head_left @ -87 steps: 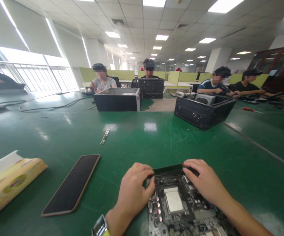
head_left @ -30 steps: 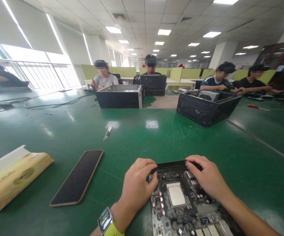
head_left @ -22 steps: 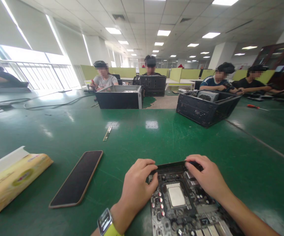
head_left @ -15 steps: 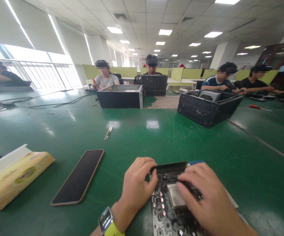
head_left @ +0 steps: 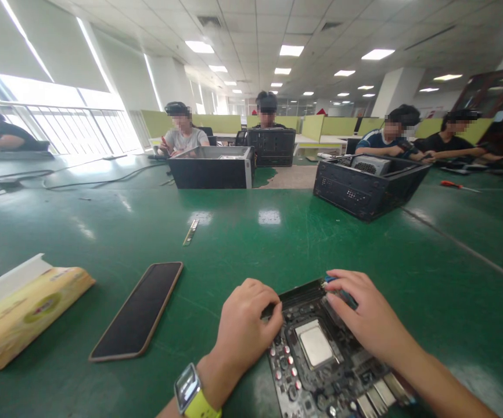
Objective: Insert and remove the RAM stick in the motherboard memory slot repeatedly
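An open-plan office is lit by bright panels (head_left: 292, 50) set in a tiled ceiling (head_left: 243, 23). Its far floor is divided by yellow-green partitions (head_left: 219, 123), with white desks (head_left: 327, 143) placed among them, and the windows at left are part-covered by pale blinds (head_left: 68, 46). A workshop's use is shown by a green table (head_left: 255, 247), occupied by opened computer cases (head_left: 212, 174), a bare motherboard (head_left: 346, 361) and a screwdriver (head_left: 457, 186).
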Demonstrator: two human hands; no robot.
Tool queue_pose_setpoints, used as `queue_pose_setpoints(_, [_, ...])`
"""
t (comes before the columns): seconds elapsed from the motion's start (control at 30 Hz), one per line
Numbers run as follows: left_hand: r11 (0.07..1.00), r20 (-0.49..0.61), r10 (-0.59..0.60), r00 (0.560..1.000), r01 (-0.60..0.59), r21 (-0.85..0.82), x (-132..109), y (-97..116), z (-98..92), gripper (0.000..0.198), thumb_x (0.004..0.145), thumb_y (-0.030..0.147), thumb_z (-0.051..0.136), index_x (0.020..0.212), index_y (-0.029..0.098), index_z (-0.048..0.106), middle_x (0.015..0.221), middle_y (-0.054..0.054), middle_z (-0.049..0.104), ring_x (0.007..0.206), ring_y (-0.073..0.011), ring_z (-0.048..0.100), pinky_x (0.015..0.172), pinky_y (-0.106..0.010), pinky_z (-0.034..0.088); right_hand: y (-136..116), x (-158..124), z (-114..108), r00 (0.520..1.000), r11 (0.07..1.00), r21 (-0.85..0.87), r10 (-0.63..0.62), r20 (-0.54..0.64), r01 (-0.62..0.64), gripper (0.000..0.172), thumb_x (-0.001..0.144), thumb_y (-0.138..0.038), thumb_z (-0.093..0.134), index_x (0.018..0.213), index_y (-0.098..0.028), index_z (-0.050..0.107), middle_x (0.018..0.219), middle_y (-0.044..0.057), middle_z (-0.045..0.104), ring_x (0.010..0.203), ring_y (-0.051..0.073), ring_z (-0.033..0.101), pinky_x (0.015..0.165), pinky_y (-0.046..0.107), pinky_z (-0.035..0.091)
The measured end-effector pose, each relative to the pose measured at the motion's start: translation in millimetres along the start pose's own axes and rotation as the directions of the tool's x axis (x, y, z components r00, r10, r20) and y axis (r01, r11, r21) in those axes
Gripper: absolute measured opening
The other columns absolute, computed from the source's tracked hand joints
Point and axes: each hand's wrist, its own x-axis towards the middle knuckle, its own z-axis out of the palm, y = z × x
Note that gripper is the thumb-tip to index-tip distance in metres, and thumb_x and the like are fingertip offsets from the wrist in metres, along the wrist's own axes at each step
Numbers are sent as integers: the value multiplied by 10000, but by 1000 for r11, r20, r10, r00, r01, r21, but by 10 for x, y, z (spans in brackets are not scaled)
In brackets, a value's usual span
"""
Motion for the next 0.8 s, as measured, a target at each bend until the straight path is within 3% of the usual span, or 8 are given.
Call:
queue_pose_setpoints(0.17, [1000, 20, -3, 1000, 3, 18, -8, -1, 9, 121, 766, 119, 552, 716, 196, 632, 749, -27, 671, 760, -187, 587, 707, -316, 483, 102, 23, 116, 990, 996, 87, 11, 139, -24, 238, 866, -300, 453, 925, -230, 673, 1160, 59, 646, 1126, 230, 536, 1008, 435, 362])
queue_pose_setpoints(0.43, [998, 36, -41, 999, 39, 59, -32, -29, 16, 128, 768, 96, 506, 753, 196, 585, 730, -20, 632, 702, -162, 573, 627, -258, 458, 94, 26, 96, 987, 987, 123, 91, 130, -107, 206, 850, -305, 455, 952, -227, 616, 1016, 47, 677, 986, 227, 594, 872, 379, 444])
queue_pose_setpoints(0.6, [997, 61, -58, 996, 55, 54, -44, -61, 31, 135, 853, 150, 465, 824, 200, 587, 760, -19, 626, 727, -161, 573, 658, -259, 453, 70, 21, 102, 985, 986, 110, 113, 132, -128, 237, 857, -336, 455, 1004, -224, 604, 1035, 48, 665, 989, 223, 582, 879, 374, 427])
queue_pose_setpoints(0.8, [995, 93, -99, 991, 96, 36, -33, -44, 5, 106, 827, 151, 521, 886, 206, 590, 805, -11, 636, 762, -167, 582, 680, -263, 447, 54, 31, 83, 980, 980, 123, 140, 144, -159, 239, 843, -341, 470, 1008, -232, 602, 1047, 39, 660, 998, 217, 579, 884, 356, 420])
